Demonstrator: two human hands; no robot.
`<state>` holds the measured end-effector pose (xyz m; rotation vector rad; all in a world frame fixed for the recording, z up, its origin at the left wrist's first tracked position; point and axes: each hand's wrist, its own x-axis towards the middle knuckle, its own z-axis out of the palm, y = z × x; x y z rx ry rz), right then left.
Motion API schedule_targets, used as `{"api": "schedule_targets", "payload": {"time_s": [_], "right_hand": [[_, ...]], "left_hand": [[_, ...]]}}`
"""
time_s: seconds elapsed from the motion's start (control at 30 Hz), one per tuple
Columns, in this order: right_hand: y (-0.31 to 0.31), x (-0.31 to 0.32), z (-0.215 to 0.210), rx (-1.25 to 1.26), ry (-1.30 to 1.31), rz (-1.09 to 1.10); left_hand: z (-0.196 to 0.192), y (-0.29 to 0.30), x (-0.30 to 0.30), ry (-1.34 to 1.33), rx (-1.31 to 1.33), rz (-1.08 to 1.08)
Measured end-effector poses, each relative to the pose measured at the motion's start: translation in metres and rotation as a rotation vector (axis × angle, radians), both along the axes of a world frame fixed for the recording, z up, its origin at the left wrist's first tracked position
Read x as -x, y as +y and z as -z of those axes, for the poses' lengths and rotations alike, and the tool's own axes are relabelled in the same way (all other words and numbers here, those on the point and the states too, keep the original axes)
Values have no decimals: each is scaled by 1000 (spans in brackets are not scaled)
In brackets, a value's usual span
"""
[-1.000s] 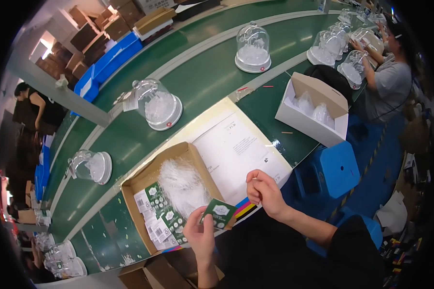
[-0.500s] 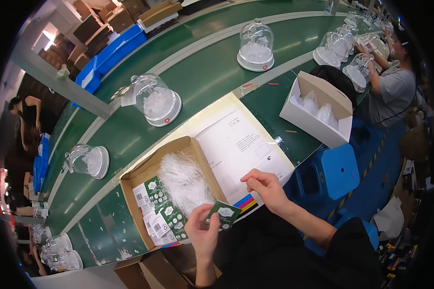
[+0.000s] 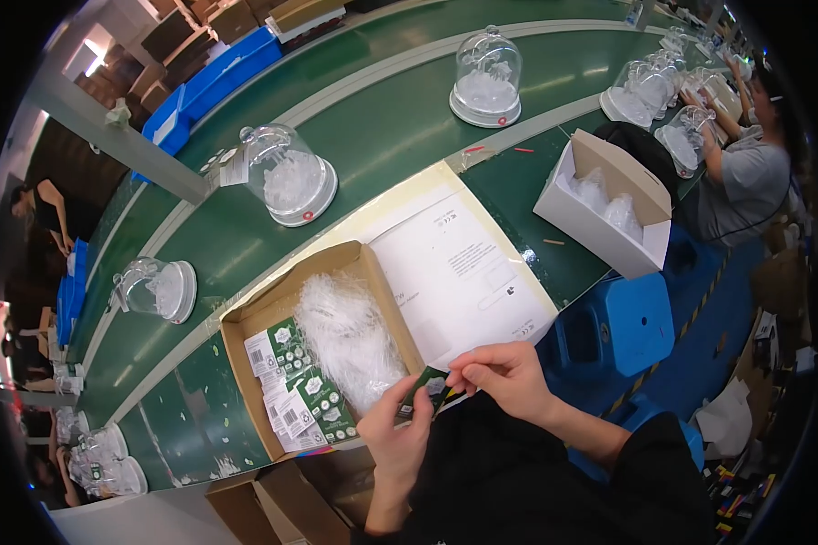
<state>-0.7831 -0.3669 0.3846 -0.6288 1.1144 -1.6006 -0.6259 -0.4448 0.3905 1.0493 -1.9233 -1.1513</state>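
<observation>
My left hand (image 3: pixel 398 438) pinches a small dark green card (image 3: pixel 424 389) between thumb and fingers. At the card's upper right corner are the closed fingertips of my right hand (image 3: pixel 509 381); anything between them is too small to make out. Just beyond my hands lies an open cardboard tray (image 3: pixel 389 304). A heap of thin, clear plastic strands (image 3: pixel 347 336) fills its right side. Green cards (image 3: pixel 291 350) and white barcode labels (image 3: pixel 294 413) lie along its left side.
Glass domes on white bases, including a middle one (image 3: pixel 291 177) and a far one (image 3: pixel 486 82), stand on the green conveyor (image 3: pixel 382 118). A white box (image 3: pixel 600 204) with wrapped pieces is at right, above a blue stool (image 3: pixel 641 318). A co-worker (image 3: pixel 745 177) handles domes beyond.
My right hand has moved left and down to meet the card's corner. My left hand has shifted slightly right, tilting the card more steeply.
</observation>
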Motion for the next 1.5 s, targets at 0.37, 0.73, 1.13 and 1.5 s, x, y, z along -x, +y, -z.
{"api": "schedule_targets", "payload": {"time_s": [0.37,0.73,1.13,1.5], "right_hand": [[-1,-5,-11,47,528,34],[-7,-5,-15,33,760,126],[-7,-20,-8,82,817,187],[2,-14,-17,59,808,28]], "left_hand": [[-3,7,3,-9,105,-35],[-7,3,8,-119,244,-18],[1,11,-3,84,93,90],[47,13,2,610,-742,316]]}}
